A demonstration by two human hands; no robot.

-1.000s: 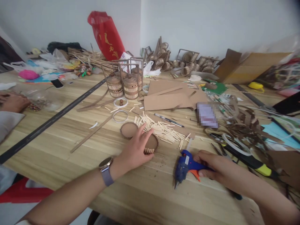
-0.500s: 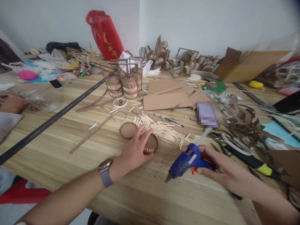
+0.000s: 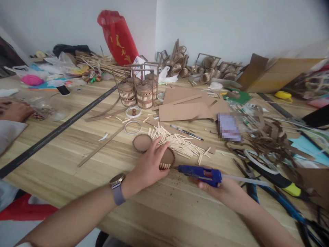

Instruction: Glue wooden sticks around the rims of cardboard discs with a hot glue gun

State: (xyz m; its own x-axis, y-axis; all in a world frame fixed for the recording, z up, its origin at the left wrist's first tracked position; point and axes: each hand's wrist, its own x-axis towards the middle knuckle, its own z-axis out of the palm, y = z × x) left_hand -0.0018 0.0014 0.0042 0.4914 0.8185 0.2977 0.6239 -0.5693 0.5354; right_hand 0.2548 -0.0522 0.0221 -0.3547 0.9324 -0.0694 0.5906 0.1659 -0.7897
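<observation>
My left hand [image 3: 150, 159] closes around the rim of a small round cardboard tray [image 3: 167, 157], thumb at the front and fingers at the back. Short pale sticks [image 3: 164, 166] stand side by side along the tray's near inner edge. In my right hand [image 3: 218, 187] is a blue glue gun [image 3: 199, 173], turned sideways, its nozzle at the tray's right front rim; a clear glue stick [image 3: 245, 179] pokes out of its back. Another round cardboard tray [image 3: 142, 142] lies just to the left. Behind both spreads a heap of loose wooden sticks [image 3: 180, 142].
Lidded stick-sided baskets [image 3: 144, 95] with tall handles stand behind. Cardboard sheets [image 3: 185, 111], a pen [image 3: 187, 131] and white rings [image 3: 133, 127] lie nearby. Pliers [image 3: 246, 169] and cutters crowd the right side. Another person's hand [image 3: 15, 109] rests at the far left.
My right hand has swung the glue gun from pointing down toward me to lying sideways, bringing its nozzle left to the tray's rim. My left hand keeps its grip.
</observation>
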